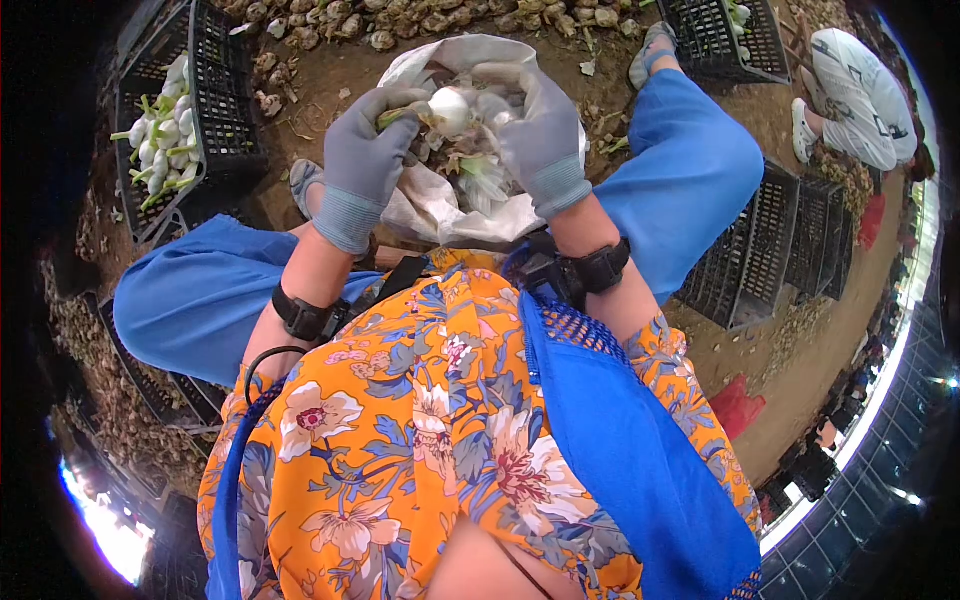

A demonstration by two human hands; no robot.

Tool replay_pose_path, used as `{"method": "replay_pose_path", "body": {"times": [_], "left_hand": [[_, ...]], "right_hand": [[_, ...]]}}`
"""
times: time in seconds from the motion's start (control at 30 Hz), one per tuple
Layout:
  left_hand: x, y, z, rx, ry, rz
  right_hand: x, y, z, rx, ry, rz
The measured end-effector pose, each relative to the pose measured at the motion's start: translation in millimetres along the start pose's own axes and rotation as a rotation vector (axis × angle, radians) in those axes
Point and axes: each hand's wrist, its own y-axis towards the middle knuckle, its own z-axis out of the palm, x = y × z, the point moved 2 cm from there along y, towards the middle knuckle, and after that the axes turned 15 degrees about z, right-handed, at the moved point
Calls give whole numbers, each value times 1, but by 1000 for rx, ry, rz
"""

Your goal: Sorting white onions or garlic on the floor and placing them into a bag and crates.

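Observation:
A white garlic bulb [450, 111] with its greenish stem is held in my left hand [369, 154], which wears a grey knit-cuffed glove. The stem points towards the left palm. My right hand [541, 139], gloved the same way, is at the bulb's right side. Its fingers are motion-blurred, so whether they pinch the bulb or loose skin is unclear. Below both hands, a white woven sack [442, 217] stands open between my knees. Papery peelings [480, 184] and dry garlic skins lie inside it.
A black plastic crate [225, 97] at left contains peeled-looking white garlic bulbs [169, 135] with cut green stems. Unpeeled garlic [420, 19] is heaped ahead. Another crate [724, 37] stands at upper right, near a seated person [862, 97]. Black crates [742, 247] sit beyond my right knee.

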Motion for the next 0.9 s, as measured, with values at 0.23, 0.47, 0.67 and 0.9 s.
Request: {"method": "replay_pose_path", "body": {"times": [0.23, 0.47, 0.67, 0.9], "left_hand": [[6, 1, -3, 0, -234, -10], [7, -2, -7, -10, -475, -146], [6, -1, -6, 101, -277, 29], [11, 0, -1, 217, -149, -44]], "right_hand": [[-20, 10, -26, -153, -583, 9], [-29, 15, -26, 84, -384, -119], [-8, 5, -11, 138, 224, 123], [3, -2, -7, 366, 241, 64]]}}
